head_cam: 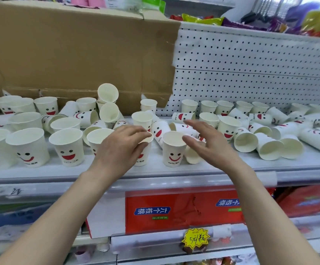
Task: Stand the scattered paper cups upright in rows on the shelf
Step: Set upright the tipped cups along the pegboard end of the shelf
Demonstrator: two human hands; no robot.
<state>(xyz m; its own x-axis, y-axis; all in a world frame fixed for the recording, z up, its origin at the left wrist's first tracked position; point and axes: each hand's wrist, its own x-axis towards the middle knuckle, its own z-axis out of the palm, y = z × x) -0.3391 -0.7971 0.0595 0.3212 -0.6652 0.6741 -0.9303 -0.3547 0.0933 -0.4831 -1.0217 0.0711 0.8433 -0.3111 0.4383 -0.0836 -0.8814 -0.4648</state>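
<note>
Standing cups up along the shelf; by the look of it the job is roughly half done. Left hand has its fingers curled over the rim of one paper cup with the thumb against its near wall, pinching it. That cup sits upright on the shelf and is mostly hidden behind the hand. Right hand holds nothing: its fingers are spread and slightly bent, hovering over a tipped cup that lies just under the palm. Between the two sets of fingers stands one upright cup, smiley print facing out; contact with the right thumb cannot be told. Left of the left fingers is a front row of upright cups, fairly in line. Behind that row is a looser mix, some upright, some on their sides, and two tilted cups perched on others. Right of the right fingers is a heap of cups on their sides, reaching toward the frame edge. Beyond the fingertips, against the pegboard, stands a back row of upright cups. A cardboard sheet leans behind the left stretch. Judgement: the left front row is set; the right heap is nearly all left to do, plus stragglers in the middle and left-back.
</note>
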